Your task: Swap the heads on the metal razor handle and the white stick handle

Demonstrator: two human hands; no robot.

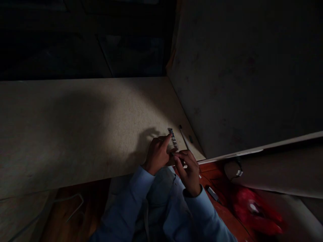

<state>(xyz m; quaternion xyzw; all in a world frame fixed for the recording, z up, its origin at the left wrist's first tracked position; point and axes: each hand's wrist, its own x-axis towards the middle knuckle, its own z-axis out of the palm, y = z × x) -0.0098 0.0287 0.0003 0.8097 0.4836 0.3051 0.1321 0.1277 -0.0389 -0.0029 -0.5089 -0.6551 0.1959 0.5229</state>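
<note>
My left hand (pixel 159 150) is at the table's right end, its index finger and thumb set against a small narrow piece with dark and shiny bands (pixel 174 140). Its exact kind does not show in this light. Close by on the right, my right hand (pixel 188 168) has thumb and fingers pinched together at the near end of that piece. Whatever is between those fingertips is too small and dark to name. Beyond the hands lies a thin rod-like tool with a dark tip (pixel 184 137). A small dark green item (pixel 191 138) rests beside it.
The pale tabletop (pixel 116 117) stretches left, with shadows across it. A wall or panel (pixel 242 77) rises along its right edge. Below right are a red surface (pixel 227 215), a grey-and-black object (pixel 213 194), a red bag-like bundle (pixel 257 210) and a dark cable (pixel 239 164).
</note>
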